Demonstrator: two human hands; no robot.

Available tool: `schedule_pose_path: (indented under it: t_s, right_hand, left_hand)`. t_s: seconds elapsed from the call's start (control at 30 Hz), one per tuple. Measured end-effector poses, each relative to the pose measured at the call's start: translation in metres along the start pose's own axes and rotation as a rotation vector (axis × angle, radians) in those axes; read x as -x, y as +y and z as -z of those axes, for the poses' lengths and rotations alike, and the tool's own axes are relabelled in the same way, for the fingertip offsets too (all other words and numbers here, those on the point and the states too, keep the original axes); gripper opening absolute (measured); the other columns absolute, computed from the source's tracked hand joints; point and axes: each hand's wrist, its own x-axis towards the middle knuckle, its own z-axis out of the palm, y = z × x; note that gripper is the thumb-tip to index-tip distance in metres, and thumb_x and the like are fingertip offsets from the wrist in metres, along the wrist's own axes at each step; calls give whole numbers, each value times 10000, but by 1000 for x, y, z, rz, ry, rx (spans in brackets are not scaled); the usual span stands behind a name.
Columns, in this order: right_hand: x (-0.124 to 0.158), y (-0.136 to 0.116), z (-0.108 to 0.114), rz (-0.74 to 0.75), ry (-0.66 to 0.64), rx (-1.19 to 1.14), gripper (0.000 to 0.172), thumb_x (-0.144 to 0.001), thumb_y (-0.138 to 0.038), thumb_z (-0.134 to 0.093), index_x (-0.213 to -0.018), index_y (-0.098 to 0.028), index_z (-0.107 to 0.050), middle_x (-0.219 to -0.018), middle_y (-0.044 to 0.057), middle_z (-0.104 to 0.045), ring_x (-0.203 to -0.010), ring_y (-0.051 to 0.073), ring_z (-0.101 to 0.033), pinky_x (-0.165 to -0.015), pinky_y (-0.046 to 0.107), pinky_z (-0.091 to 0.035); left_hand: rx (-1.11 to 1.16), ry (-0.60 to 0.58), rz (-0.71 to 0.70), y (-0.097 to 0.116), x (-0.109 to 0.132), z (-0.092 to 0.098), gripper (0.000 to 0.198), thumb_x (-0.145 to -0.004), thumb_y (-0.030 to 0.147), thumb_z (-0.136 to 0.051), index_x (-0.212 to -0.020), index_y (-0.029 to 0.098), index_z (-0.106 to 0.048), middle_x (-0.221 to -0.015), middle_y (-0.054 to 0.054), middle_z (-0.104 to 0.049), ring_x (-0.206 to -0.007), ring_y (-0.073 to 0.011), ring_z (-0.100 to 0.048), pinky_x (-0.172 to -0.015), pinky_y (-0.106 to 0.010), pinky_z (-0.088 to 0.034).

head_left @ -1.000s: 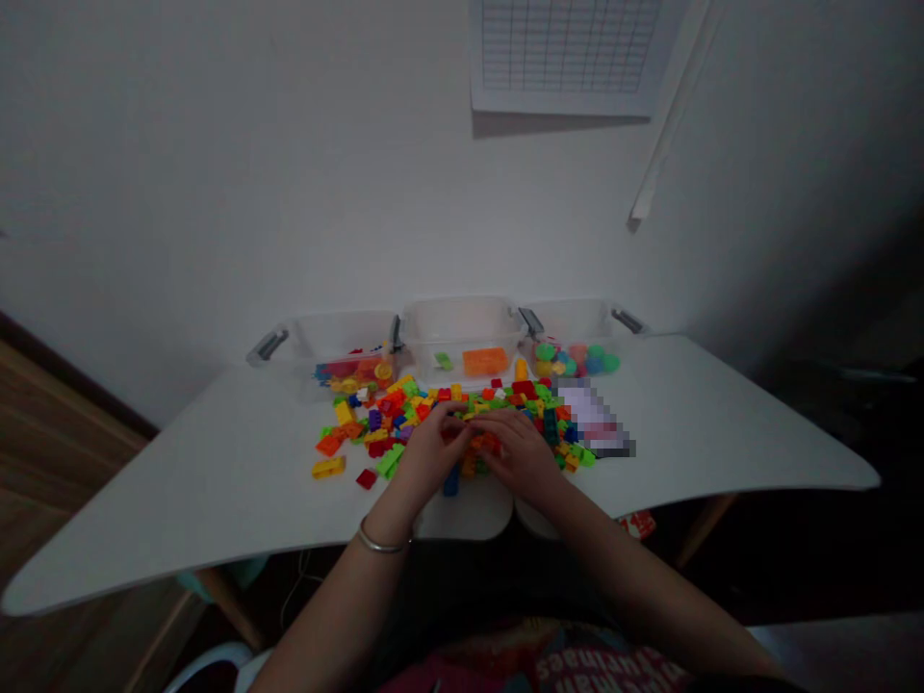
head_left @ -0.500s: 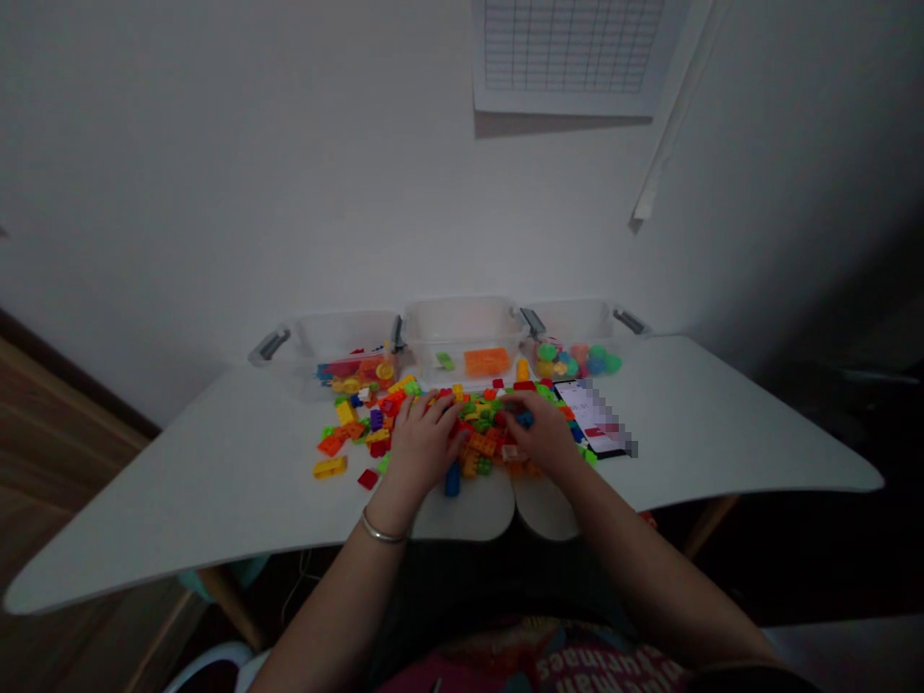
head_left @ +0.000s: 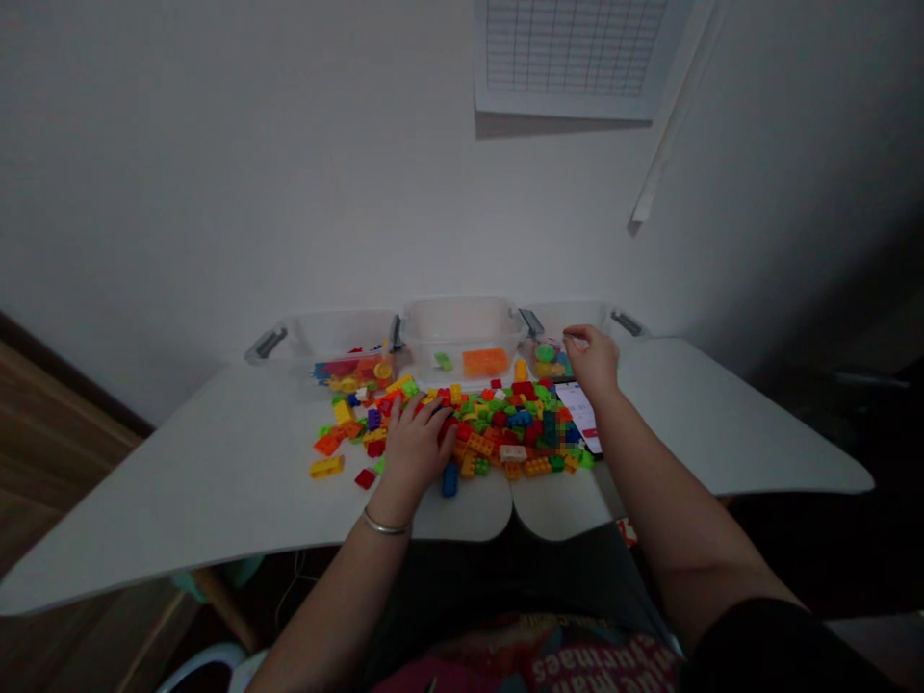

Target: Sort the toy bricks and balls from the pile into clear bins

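Observation:
A heap of colourful toy building bricks (head_left: 480, 443) covers the middle of the table. My left hand (head_left: 417, 438) rests on the heap's left part, its fingers spread over the bricks. A blue brick (head_left: 449, 479) lies just right of that wrist. My right hand (head_left: 593, 366) is raised at the right clear plastic box (head_left: 577, 316), thumb and fingers pinched together above its front. Whatever is between those fingertips is too small to make out. Inside that box, round green pieces (head_left: 545, 353) show, partly hidden by the hand.
The middle clear box (head_left: 462, 322) holds an orange block (head_left: 485, 362) and a green piece (head_left: 443, 361). Mixed coloured pieces lie in the left box (head_left: 343, 332). A phone (head_left: 579, 409) lies under my right forearm. The table's front edge has a notch (head_left: 513, 515).
My right hand has left the bricks and moved up and right to the right box, now covering part of its contents. My left hand has stayed on the heap, with little movement.

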Motion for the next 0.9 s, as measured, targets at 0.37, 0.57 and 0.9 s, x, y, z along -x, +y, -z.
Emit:
schedule_pose_path:
  t_s: [0.37,0.57,0.9]
  right_hand:
    - [1,1,-7,149,-147,381,428,-924,-265,-336,-968,-143,-745,-929,163,-731,-929,277,-607,-959,454,-329]
    - [3,7,-8,200,-122,362,428,-937,-313,-346,-973,-152,-741,-962,142,-731,-944,267,-593,-975,445,-327]
    - [20,-28,15,257,-35,-121,318,-890,-294,-436,-1024,-172,-697,-1058,114,-714,-1023,260,-595,-950,412,-420]
  left_hand:
    - [73,-20,39,-9,1,-11,305,-903,283,-470,-1052,200,-723,-1262,-80,-656,-1199,-279,-556,-1076,-489,-402]
    - [90,-8,41,-10,0,-12,305,-890,262,-475,-1053,205,-726,-1242,-72,-667,-1188,-266,-566,-1067,-460,-427]
    - [105,-26,58,-9,0,-11,312,-882,246,-477,-1069,195,-722,-1256,-79,-661,-1204,-265,-559,-1074,-463,-433]
